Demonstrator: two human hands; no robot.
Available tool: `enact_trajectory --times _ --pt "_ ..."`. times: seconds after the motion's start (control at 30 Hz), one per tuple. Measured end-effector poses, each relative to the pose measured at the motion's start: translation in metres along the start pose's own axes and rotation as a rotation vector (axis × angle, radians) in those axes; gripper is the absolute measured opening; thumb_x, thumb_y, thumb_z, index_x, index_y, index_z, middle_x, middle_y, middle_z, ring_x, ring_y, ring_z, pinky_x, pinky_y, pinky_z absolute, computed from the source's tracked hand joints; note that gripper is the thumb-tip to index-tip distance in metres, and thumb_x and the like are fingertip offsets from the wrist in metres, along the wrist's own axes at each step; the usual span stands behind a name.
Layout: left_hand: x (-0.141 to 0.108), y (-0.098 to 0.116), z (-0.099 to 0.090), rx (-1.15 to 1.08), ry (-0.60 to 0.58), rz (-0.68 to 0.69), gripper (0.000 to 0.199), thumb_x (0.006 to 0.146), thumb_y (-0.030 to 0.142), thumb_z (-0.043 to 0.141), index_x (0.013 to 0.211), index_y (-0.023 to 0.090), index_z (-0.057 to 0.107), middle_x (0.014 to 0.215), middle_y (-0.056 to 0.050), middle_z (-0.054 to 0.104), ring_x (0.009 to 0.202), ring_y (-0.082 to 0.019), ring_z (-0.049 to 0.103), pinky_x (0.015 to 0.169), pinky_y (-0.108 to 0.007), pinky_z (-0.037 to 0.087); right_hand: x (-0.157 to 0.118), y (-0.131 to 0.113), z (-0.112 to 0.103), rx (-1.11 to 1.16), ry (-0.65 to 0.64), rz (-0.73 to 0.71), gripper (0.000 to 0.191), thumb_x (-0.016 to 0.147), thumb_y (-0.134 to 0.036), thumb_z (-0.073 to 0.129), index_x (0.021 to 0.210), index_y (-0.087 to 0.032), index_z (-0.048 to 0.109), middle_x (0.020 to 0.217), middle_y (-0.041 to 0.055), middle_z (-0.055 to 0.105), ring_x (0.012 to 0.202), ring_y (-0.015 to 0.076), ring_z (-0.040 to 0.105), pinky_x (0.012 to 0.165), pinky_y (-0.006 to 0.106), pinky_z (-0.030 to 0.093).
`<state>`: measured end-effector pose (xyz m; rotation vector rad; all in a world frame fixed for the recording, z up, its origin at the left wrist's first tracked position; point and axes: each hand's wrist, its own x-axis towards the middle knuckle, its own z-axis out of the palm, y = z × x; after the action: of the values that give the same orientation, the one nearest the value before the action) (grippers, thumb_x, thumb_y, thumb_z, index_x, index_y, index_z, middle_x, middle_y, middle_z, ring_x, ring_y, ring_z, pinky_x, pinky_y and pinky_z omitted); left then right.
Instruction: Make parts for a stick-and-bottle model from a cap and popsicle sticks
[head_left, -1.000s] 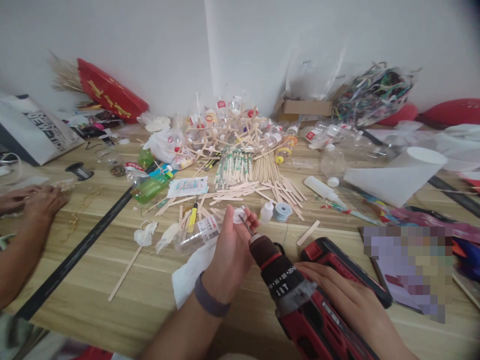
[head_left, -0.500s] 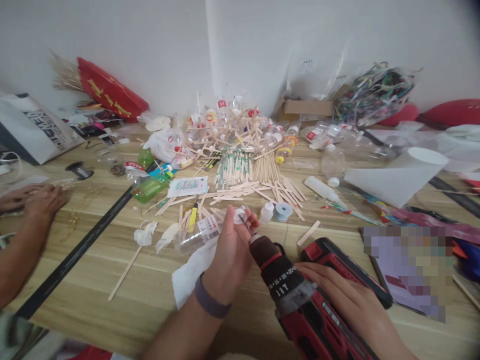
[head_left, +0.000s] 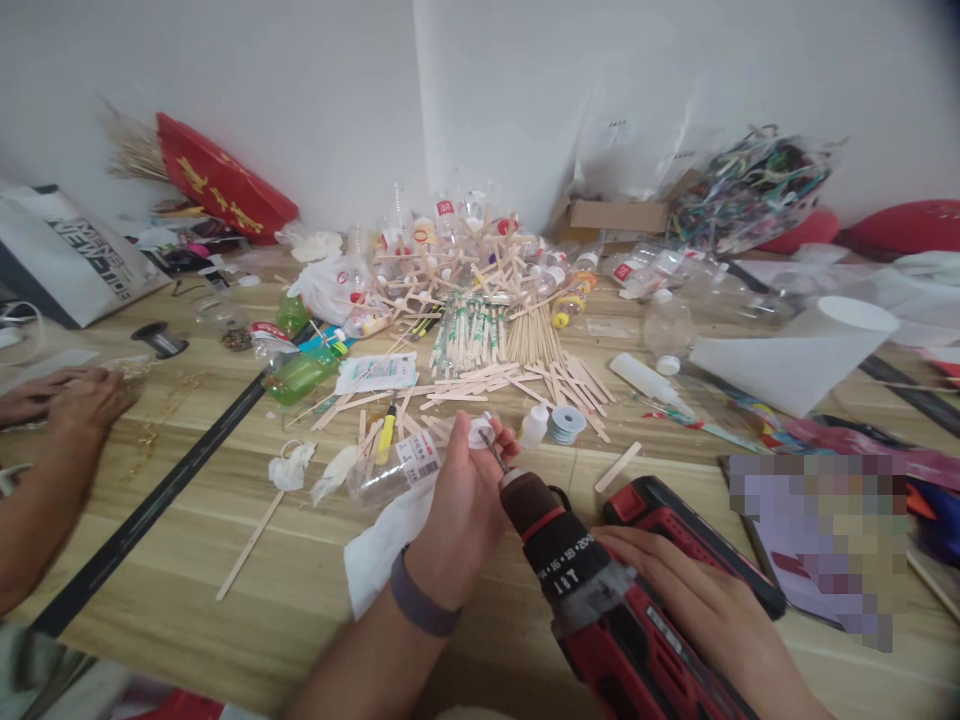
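Between the thumb and fingers of my left hand (head_left: pixel 469 500) is a small white cap (head_left: pixel 480 432). A drill bit points at the cap and appears to touch it. The bit sits in the chuck of a red and black power drill (head_left: pixel 622 620), which my right hand (head_left: pixel 697 600) grips from the right side. My left wrist wears a dark band. Just beyond the hands are a small white dropper bottle (head_left: pixel 535 426) and a light blue spool (head_left: pixel 566 424). A clear plastic bottle (head_left: pixel 397 470) lies left of my left hand, beside a white tissue (head_left: pixel 382 545).
Wooden sticks (head_left: pixel 480 383) and plastic bottles are heaped at the table's middle and back. Another person's hands (head_left: pixel 82 405) rest at the left. A yellow-handled tool (head_left: pixel 386 435) lies by the clear bottle. At the right stand a white cone (head_left: pixel 795 355) and a partly pixelated flat item.
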<state>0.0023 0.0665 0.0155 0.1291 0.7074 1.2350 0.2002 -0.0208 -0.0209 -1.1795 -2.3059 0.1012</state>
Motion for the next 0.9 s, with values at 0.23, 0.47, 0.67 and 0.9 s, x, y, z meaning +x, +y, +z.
enact_trajectory --times 0.23,0.47,0.67,0.9 --pt "-0.0027 0.0006 0.0044 -0.087 0.051 -0.066 0.051 0.101 0.048 0.035 0.066 0.017 0.057 0.071 -0.002 0.056 0.064 -0.013 0.054 0.066 -0.023 0.044 0.0014 0.0008 -0.0038 0.012 -0.055 -0.009 0.035 0.097 -0.016 0.037 0.128 -0.022 0.05 0.115 0.0073 0.068 0.101 0.0166 0.069 0.084 0.024 0.056" --pt "-0.0039 0.0018 0.0056 -0.102 0.055 -0.064 0.052 0.101 0.048 0.033 0.066 0.017 0.057 0.07 -0.002 0.055 0.064 -0.013 0.054 0.065 -0.023 0.045 0.0031 0.0007 -0.006 -0.011 -0.056 -0.034 0.033 0.098 -0.018 0.036 0.128 -0.022 0.049 0.113 0.0071 0.068 0.101 0.0153 0.069 0.083 0.022 0.056" --pt "-0.004 0.0018 0.0063 -0.102 0.061 -0.069 0.05 0.1 0.049 0.038 0.067 0.017 0.057 0.07 -0.001 0.055 0.063 -0.013 0.054 0.065 -0.023 0.045 0.0036 0.0007 -0.0058 -0.016 -0.036 -0.034 0.035 0.095 -0.015 0.038 0.126 -0.021 0.051 0.113 0.0065 0.069 0.1 0.0157 0.07 0.081 0.022 0.057" --pt "-0.0049 0.0007 0.0077 -0.097 0.07 -0.044 0.052 0.102 0.045 0.033 0.066 0.016 0.057 0.069 -0.001 0.055 0.063 -0.012 0.054 0.063 -0.021 0.043 0.0053 -0.0041 -0.0074 0.035 -0.035 0.016 0.033 0.095 -0.016 0.038 0.123 -0.021 0.055 0.11 0.0085 0.071 0.097 0.0194 0.071 0.079 0.026 0.058"
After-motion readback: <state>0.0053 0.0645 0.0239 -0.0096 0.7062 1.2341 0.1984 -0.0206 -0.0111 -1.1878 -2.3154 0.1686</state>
